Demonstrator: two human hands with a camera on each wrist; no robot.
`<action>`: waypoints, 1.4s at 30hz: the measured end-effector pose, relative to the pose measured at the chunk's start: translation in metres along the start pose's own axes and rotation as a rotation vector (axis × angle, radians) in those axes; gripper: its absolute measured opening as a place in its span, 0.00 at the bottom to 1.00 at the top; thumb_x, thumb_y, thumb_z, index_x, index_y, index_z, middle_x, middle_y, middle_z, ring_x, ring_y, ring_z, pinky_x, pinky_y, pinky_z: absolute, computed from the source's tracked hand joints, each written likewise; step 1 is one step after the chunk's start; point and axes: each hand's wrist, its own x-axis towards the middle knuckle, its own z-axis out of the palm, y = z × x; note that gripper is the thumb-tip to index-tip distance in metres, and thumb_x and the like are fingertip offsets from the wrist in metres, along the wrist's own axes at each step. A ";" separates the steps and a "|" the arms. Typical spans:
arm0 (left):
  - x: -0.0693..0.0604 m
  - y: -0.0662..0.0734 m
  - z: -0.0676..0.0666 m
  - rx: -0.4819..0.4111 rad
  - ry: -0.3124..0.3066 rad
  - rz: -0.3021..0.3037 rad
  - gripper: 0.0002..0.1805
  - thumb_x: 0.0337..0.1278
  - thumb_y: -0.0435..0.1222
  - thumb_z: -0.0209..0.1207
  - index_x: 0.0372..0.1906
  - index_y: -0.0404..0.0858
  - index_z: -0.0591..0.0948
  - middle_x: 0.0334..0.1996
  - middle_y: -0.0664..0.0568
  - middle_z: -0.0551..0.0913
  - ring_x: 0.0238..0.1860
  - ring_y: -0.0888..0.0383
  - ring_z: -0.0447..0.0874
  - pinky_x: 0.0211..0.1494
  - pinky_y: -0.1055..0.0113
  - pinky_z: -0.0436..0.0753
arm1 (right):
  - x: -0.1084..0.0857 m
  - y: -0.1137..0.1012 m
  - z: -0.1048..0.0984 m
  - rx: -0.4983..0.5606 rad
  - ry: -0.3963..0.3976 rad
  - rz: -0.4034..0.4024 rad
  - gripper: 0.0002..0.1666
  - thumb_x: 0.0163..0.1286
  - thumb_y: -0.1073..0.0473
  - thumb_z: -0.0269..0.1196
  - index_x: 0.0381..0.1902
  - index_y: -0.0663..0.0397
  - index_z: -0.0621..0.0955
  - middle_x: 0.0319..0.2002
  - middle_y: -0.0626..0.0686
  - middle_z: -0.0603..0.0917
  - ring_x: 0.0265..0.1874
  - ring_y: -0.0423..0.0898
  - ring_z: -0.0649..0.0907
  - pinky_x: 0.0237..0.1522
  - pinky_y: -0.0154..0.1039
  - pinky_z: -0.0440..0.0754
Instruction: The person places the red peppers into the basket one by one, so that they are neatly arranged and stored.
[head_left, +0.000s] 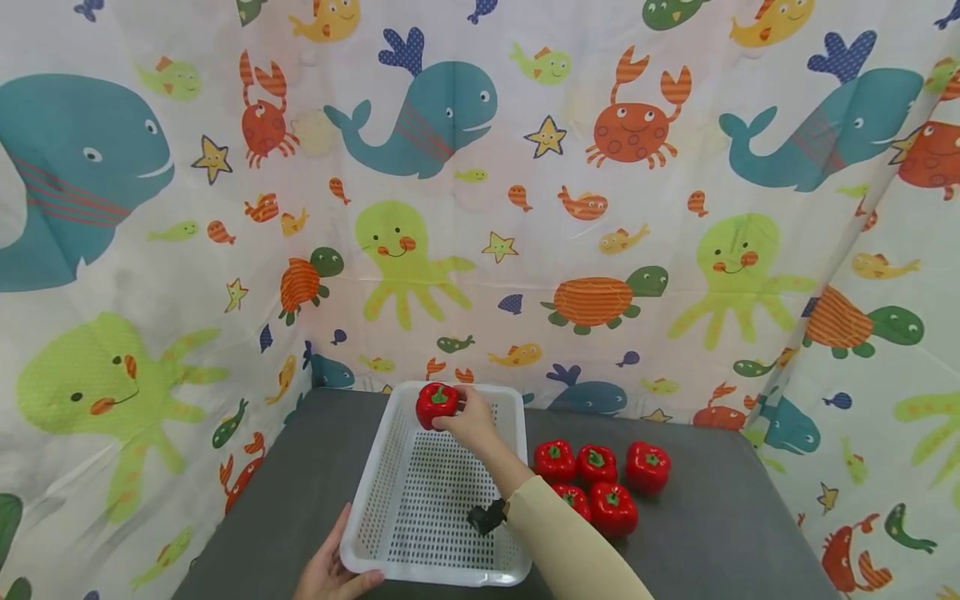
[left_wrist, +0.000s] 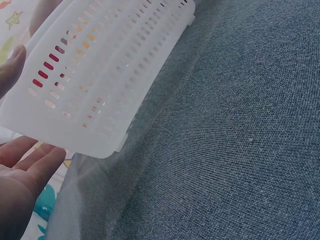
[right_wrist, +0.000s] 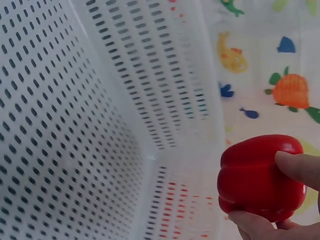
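Note:
My right hand (head_left: 474, 425) holds a glossy red bell pepper (head_left: 437, 406) over the far end of a white perforated plastic basket (head_left: 517, 425). In the right wrist view, thumb and fingers grip the pepper (right_wrist: 260, 177) from one side, beside the basket's wall (right_wrist: 150, 60). At the near left corner of the basket, my left hand (head_left: 337, 567) lies with its fingers stretched along the outside. The left wrist view has that hand's fingers (left_wrist: 42, 162) fairly straight at the basket's corner (left_wrist: 95, 142). No pepper is seen on the basket's visible floor.
Several red bell peppers (head_left: 597, 464) stand grouped on the dark grey table (head_left: 697, 533), right of the basket. A small black device (head_left: 487, 517) is strapped to my right wrist. A curtain (head_left: 517, 175) printed with sea animals hangs behind and at both sides.

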 end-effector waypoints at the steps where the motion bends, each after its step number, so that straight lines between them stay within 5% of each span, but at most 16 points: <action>1: -0.002 0.001 0.002 0.003 0.011 -0.006 0.64 0.48 0.33 0.76 0.82 0.40 0.43 0.75 0.29 0.60 0.64 0.37 0.77 0.57 0.50 0.87 | 0.001 0.001 0.003 0.000 0.001 0.009 0.40 0.59 0.64 0.75 0.68 0.58 0.71 0.63 0.60 0.79 0.60 0.58 0.80 0.57 0.52 0.87; 10: -0.016 0.006 0.016 0.001 0.092 -0.059 0.63 0.47 0.34 0.76 0.82 0.42 0.46 0.74 0.30 0.63 0.65 0.35 0.76 0.58 0.49 0.87 | 0.006 0.017 0.026 -0.061 0.024 0.070 0.41 0.58 0.64 0.76 0.69 0.53 0.73 0.65 0.58 0.78 0.62 0.58 0.79 0.62 0.54 0.83; 22: -0.006 0.007 0.006 0.025 0.032 -0.080 0.64 0.49 0.35 0.76 0.82 0.40 0.43 0.74 0.27 0.60 0.65 0.35 0.76 0.58 0.48 0.86 | 0.024 0.044 0.047 -0.077 0.045 0.125 0.44 0.56 0.67 0.76 0.69 0.52 0.72 0.64 0.58 0.78 0.62 0.57 0.79 0.64 0.57 0.80; 32: -0.004 -0.005 -0.004 -0.132 -0.091 -0.080 0.65 0.53 0.31 0.72 0.82 0.45 0.37 0.79 0.32 0.51 0.67 0.40 0.74 0.64 0.49 0.83 | 0.027 0.066 0.064 -0.063 0.051 0.128 0.46 0.56 0.68 0.75 0.71 0.52 0.70 0.66 0.58 0.77 0.66 0.57 0.76 0.67 0.57 0.78; 38: -0.002 -0.005 -0.004 -0.162 -0.102 -0.088 0.62 0.56 0.31 0.70 0.82 0.47 0.37 0.79 0.34 0.50 0.70 0.38 0.72 0.65 0.47 0.81 | 0.030 0.074 0.068 -0.047 0.076 0.089 0.45 0.55 0.70 0.75 0.71 0.53 0.71 0.67 0.58 0.77 0.66 0.57 0.76 0.68 0.56 0.78; 42: 0.001 -0.006 -0.005 -0.102 -0.085 -0.072 0.62 0.55 0.33 0.72 0.83 0.46 0.39 0.78 0.32 0.53 0.69 0.37 0.73 0.64 0.48 0.83 | 0.033 0.075 0.069 -0.030 0.083 0.079 0.45 0.55 0.70 0.75 0.70 0.53 0.71 0.66 0.58 0.77 0.66 0.57 0.76 0.68 0.56 0.77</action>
